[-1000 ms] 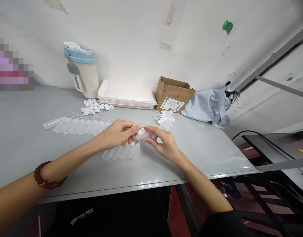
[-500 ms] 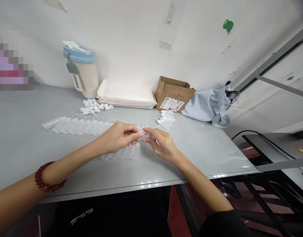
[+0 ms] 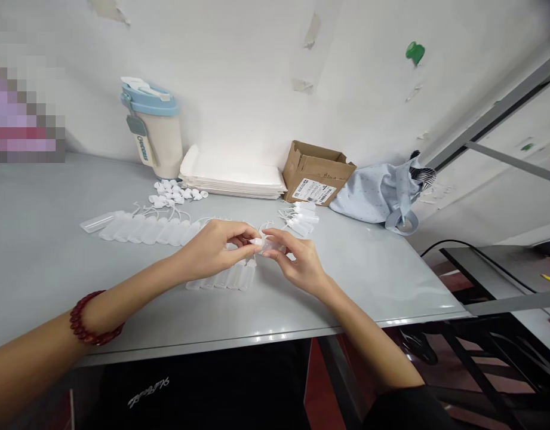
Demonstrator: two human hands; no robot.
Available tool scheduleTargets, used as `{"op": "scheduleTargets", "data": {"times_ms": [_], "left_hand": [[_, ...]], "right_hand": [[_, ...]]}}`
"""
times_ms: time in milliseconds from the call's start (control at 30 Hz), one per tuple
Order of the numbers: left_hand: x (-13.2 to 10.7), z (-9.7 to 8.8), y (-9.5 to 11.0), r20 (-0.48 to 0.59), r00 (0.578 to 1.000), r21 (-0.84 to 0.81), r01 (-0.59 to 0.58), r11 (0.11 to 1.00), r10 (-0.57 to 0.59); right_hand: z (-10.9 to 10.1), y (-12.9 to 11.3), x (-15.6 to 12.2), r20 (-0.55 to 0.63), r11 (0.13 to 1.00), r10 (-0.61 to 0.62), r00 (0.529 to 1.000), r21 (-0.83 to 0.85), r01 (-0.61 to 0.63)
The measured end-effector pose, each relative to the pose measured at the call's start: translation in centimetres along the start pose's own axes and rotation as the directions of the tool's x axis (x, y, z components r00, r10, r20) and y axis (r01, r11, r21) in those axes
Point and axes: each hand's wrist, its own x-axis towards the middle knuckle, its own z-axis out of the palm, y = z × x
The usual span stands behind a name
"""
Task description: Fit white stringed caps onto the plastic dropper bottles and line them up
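My left hand [image 3: 221,248] is closed in a pinch on a small white cap [image 3: 257,242]. Opposite it, my right hand [image 3: 299,257] grips a clear plastic tube [image 3: 271,245] between thumb and fingers. Cap and tube meet end to end; whether they are joined I cannot tell. Behind my left hand runs a row of translucent tubes with white caps and cord loops [image 3: 144,229]. More of these tubes [image 3: 227,278] lie below my hands, partly covered by the left one. A few finished-looking capped tubes [image 3: 301,220] sit beyond my right hand.
Loose white caps [image 3: 171,192] are heaped near a blue-lidded cup [image 3: 160,140]. Along the wall stand a stack of white envelope-like packets [image 3: 234,176], an open cardboard box [image 3: 319,173] and a light-blue cloth bag [image 3: 368,188]. The grey table's front edge [image 3: 203,348] lies close to me.
My hands stay nearly in place around the cap and tube, with the white cap showing more clearly between my fingertips. The whole view has shifted slightly.
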Motion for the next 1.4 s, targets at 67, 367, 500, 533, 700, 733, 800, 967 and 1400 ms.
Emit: {"op": "scheduleTargets", "data": {"times_ms": [67, 367, 500, 533, 700, 733, 800, 967, 1400], "left_hand": [[0.1, -0.2, 0.3, 0.048, 0.995, -0.058, 0.095, 0.994, -0.092], [0.5, -0.5, 0.8, 0.153, 0.967, -0.159, 0.227, 0.961, -0.203], [0.5, -0.6, 0.8, 0.149, 0.968, -0.158, 0.224, 0.962, -0.201], [0.5, -0.6, 0.9, 0.151, 0.967, -0.150, 0.226, 0.963, -0.203], [0.3, -0.5, 0.8, 0.139, 0.972, -0.096, 0.202, 0.975, -0.188], [0.2, -0.4, 0.7, 0.126, 0.976, -0.070, 0.185, 0.980, -0.175], [0.1, -0.2, 0.6, 0.093, 0.988, 0.005, 0.120, 0.993, -0.120], [-0.2, 0.2, 0.2, 0.014, 0.994, 0.224, -0.112, 0.968, 0.112], [-0.1, 0.2, 0.1, 0.005, 1.000, 0.073, -0.011, 0.997, 0.011]], "right_hand": [[0.0, 0.0, 0.0, -0.009, 0.999, -0.025, 1.000, -0.023, 0.025], [0.2, 0.0, 0.0, -0.027, 0.990, -0.097, 0.995, -0.104, 0.093], [0.3, 0.0, -0.1, 0.016, 0.993, -0.069, 0.997, -0.099, 0.070], [0.2, 0.0, -0.1, 0.026, 0.994, -0.059, 0.998, -0.087, 0.061], [0.0, -0.2, -0.1, 0.043, 1.000, -0.018, 0.999, -0.004, 0.019], [0.0, -0.2, 0.0, 0.047, 1.000, -0.006, 0.999, 0.010, 0.006], [-0.1, -0.2, 0.0, 0.061, 0.999, 0.025, 0.998, 0.030, -0.027], [-0.3, -0.4, 0.1, 0.102, 0.988, 0.123, 0.987, 0.081, -0.131], [-0.3, -0.4, 0.3, 0.087, 0.973, 0.150, 0.985, 0.164, -0.163]]}}
